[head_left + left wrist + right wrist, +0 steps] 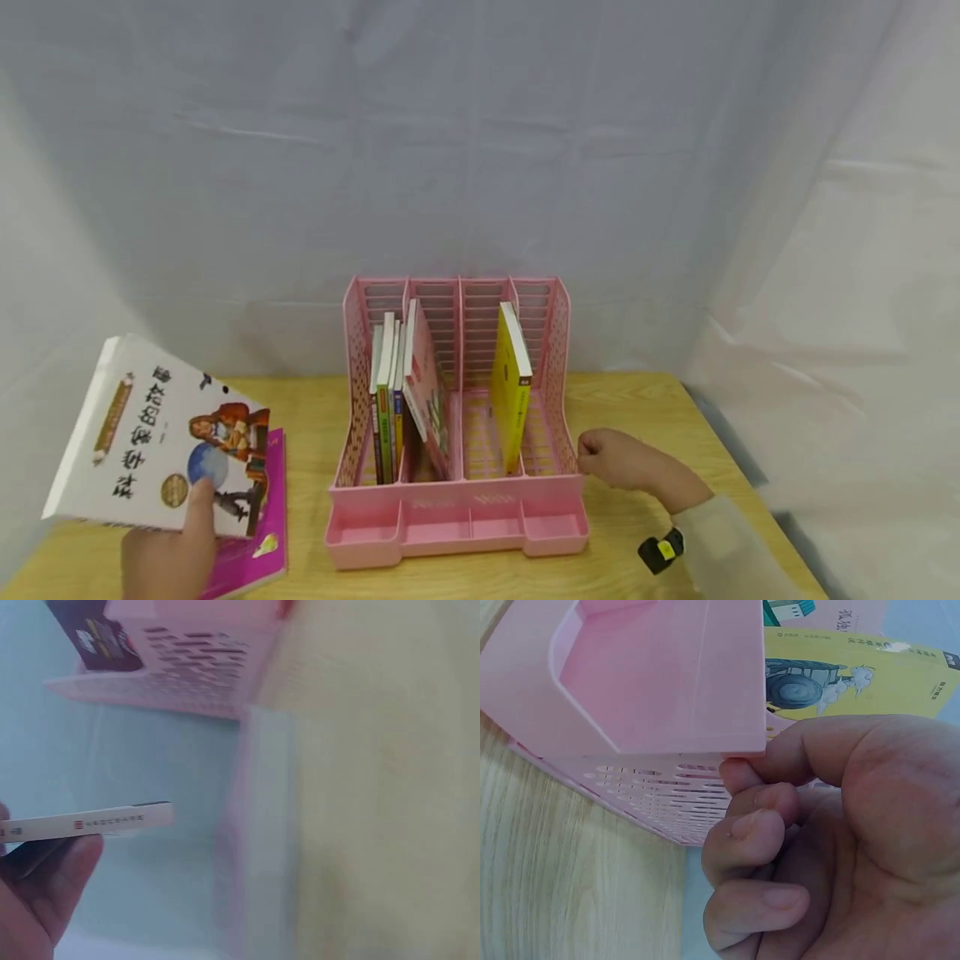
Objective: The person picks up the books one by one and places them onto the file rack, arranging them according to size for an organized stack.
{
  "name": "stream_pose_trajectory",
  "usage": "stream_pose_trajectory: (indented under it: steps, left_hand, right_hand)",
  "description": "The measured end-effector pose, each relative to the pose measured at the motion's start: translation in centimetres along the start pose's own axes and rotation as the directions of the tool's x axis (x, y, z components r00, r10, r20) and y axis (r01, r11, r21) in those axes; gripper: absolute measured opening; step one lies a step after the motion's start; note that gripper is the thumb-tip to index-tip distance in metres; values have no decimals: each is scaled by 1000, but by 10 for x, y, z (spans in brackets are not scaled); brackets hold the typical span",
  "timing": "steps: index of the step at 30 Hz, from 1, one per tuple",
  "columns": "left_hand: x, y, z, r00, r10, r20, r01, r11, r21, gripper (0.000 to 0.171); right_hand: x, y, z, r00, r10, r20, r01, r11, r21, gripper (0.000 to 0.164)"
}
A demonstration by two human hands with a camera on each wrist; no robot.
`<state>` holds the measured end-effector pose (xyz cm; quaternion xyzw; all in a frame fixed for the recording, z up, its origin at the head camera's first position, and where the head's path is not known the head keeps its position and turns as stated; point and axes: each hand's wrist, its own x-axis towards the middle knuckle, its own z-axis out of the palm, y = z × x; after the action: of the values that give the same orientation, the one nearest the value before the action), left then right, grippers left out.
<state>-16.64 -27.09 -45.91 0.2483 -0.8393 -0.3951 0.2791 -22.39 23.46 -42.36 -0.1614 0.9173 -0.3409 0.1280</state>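
Observation:
My left hand (171,554) grips a white book (161,442), its thumb on the illustrated cover; the fingers beneath are hidden in the head view. In the left wrist view, the book's spine (112,819) shows edge-on above the thumb. The book is raised over a magenta book (275,500) lying on the table. My right hand (637,467) is at the right side of a pink book rack (457,493). In the right wrist view its thumb and forefinger pinch the rack's side edge, the other fingers curled.
Several thin books (386,400) stand in the rack's left compartment. A pink-covered book (426,383) leans in the one beside it, and a yellow book (512,392) stands further right. Shallow trays (435,548) line the rack's front. Behind the wooden table (630,396) hangs white sheeting (465,167).

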Motion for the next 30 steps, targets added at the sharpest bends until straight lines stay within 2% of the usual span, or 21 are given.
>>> stream_pose_trajectory:
  steps: [3,4,6,8,9,11,14,16,18,19,22,25,27,29,30]
  left_hand:
    - [-4,20,-3,996,18,-89,-28,994,-109,52]
    - [-6,27,-4,992,43,-119,-61,987,-151,54]
    - [-10,43,-9,969,145,-201,-193,950,-245,61]
    - [-17,61,-12,922,257,-288,-349,875,-336,65]
    - [-20,70,-14,894,316,-318,-423,828,-369,66]
    - [-30,91,-16,842,408,-354,-531,743,-408,65]
    - [-46,121,-9,785,470,-403,-619,599,-508,60]
    - [-55,138,1,743,496,-450,-668,504,-548,57]
    - [-63,152,13,688,539,-486,-714,385,-585,58]
    - [-68,159,17,678,563,-473,-714,353,-605,57]
    - [-81,173,34,627,648,-432,-734,305,-607,60]
    - [-94,180,52,600,725,-337,-703,277,-655,61]
    - [-101,180,66,579,761,-293,-699,278,-658,64]
    - [-108,178,78,564,788,-246,-701,300,-647,68]
    - [-111,178,85,567,786,-244,-712,320,-626,64]
  right_hand:
    - [1,0,-1,1000,-1,14,0,1000,19,20]
    - [1,-1,-1,1000,0,20,-1,1000,29,20]
    - [1,-1,0,999,7,32,-9,999,54,20]
    - [2,-2,1,999,5,41,-8,997,72,20]
    - [3,-2,1,999,4,43,-7,997,75,19]
    - [3,-1,1,999,-4,49,0,997,82,19]
    - [5,2,0,998,-13,57,8,996,91,18]
    - [5,5,0,998,-16,58,10,995,100,18]
    - [6,8,0,998,-14,60,7,993,115,18]
    - [5,9,0,998,-14,61,6,992,124,18]
    - [4,11,0,998,-14,69,4,989,150,19]
    - [3,11,1,997,-19,77,6,985,172,20]
    - [3,10,1,996,-23,83,7,983,182,20]
    - [3,10,2,995,-35,93,16,980,200,20]
    - [3,9,3,995,-41,96,20,978,209,20]
